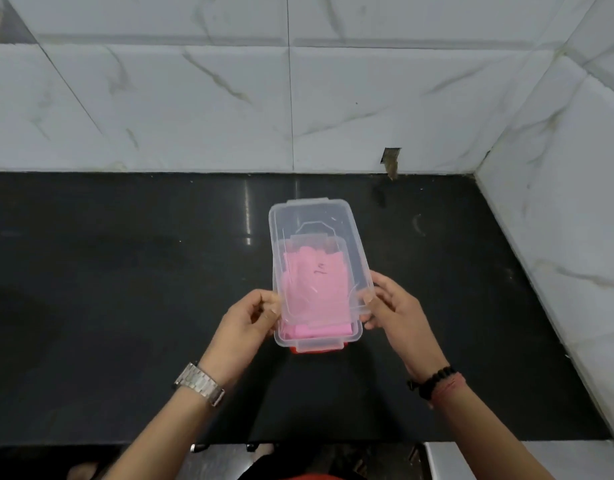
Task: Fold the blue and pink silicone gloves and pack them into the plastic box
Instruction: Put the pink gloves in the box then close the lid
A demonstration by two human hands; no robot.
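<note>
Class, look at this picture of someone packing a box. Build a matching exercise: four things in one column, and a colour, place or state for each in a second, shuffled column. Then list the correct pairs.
Column 1
1. lid
2. glove
3. countertop
4. wristwatch

Column 2
A. black and glossy
B. pink, lying inside the box
C. worn on the left wrist
D. clear, held by both hands above the box

Pairs: 1-D, 2-B, 3-A, 4-C

The left hand and right hand grip the lid's near corners over the box.
</note>
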